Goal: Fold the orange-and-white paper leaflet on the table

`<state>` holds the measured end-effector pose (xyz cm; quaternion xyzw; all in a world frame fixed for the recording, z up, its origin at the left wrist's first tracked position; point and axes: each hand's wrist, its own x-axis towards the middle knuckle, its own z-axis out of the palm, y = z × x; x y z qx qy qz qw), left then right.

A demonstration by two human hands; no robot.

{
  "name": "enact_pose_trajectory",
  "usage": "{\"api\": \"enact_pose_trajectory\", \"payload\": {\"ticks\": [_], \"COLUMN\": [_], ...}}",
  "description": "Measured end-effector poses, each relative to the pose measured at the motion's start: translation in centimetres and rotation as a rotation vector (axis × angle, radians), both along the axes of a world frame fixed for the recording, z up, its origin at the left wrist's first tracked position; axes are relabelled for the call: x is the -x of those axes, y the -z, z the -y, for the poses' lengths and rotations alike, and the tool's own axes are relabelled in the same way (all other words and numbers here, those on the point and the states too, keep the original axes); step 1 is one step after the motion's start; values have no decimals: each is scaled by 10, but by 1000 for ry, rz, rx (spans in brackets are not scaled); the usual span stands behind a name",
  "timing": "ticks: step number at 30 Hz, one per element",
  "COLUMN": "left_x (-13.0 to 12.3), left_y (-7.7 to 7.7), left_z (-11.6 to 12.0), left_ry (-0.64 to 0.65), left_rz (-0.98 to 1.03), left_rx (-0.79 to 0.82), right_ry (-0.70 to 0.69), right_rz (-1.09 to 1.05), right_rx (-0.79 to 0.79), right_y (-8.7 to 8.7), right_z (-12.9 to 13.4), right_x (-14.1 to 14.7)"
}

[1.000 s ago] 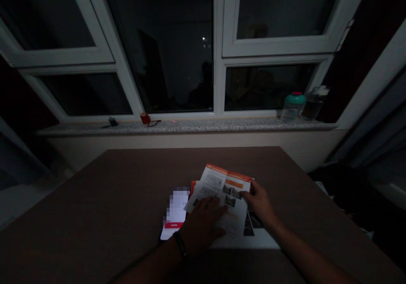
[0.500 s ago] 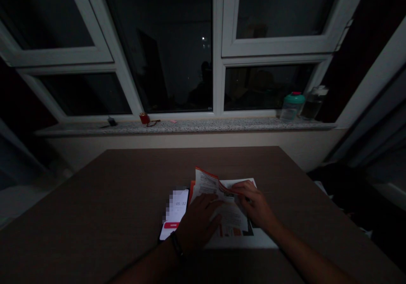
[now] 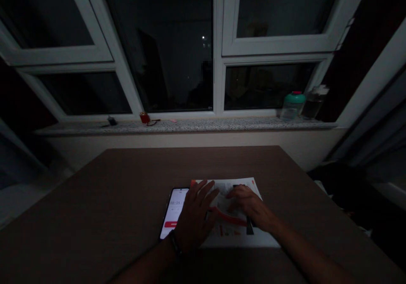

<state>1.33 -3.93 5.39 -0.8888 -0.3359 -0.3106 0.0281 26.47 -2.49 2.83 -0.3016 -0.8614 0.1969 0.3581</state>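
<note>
Printed paper sheets (image 3: pixel 266 238) lie near the front of the brown table (image 3: pixel 127 169). A folded piece with a red edge (image 3: pixel 230 218) rests on top of them, below both hands. My left hand (image 3: pixel 196 216) lies over the left part of the paper with its fingers spread. On the right part, my right hand (image 3: pixel 250 205) touches the paper, its fingers slightly bent and apart. A lit phone (image 3: pixel 173 212) showing a timer lies left of the paper, partly covered by my left hand. My left wrist wears a dark band.
On the stone windowsill (image 3: pixel 203 125) behind the table stand a small red jar (image 3: pixel 144 117), a dark small item (image 3: pixel 112 120), a green-lidded bottle (image 3: pixel 292 106) and a clear bottle (image 3: pixel 314 102). Dark items lie beyond the table's right edge.
The raised paper flap has come down toward me and its red edge now lies lower. My left hand has moved up slightly with fingers more spread; my right hand's fingers have loosened.
</note>
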Motion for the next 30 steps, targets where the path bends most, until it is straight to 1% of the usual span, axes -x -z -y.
{"api": "enact_pose_trajectory", "payload": {"ticks": [2,5,6,8,13,17,20,23,26,28,30], "left_x": [-1,-3,-3,-3,-3,-3,-3,-2,0,1,2], "left_y": [0,4,6,10,15,15,17,21,24,25,22], "left_z": [-1,-3,-3,-4,-6,-6,-7,-8,-10,-12,-14], "left_ry": [5,-27,-46,-35,-31,-25,-61,-93,-104,-103,-111], "left_rz": [2,11,9,-9,-82,-123,-125,-130,-133,-115,-84], "left_rx": [22,113,144,173,190,216,232,256,269,249,186], "right_ry": [69,218,255,298,326,386,411,429,441,433,417], "right_rz": [35,52,46,48,107,115,87,14,-113,-211,-285], "right_rx": [-20,-33,-28,-15,-6,13,33,86,226,325,352], "right_y": [4,10,11,12,12,18,22,23,21,19,15], "right_z": [-3,-8,-9,-10,-8,-9,-10,-10,-10,-9,-7], "right_x": [1,0,0,0,1,0,1,5,11,13,13]}}
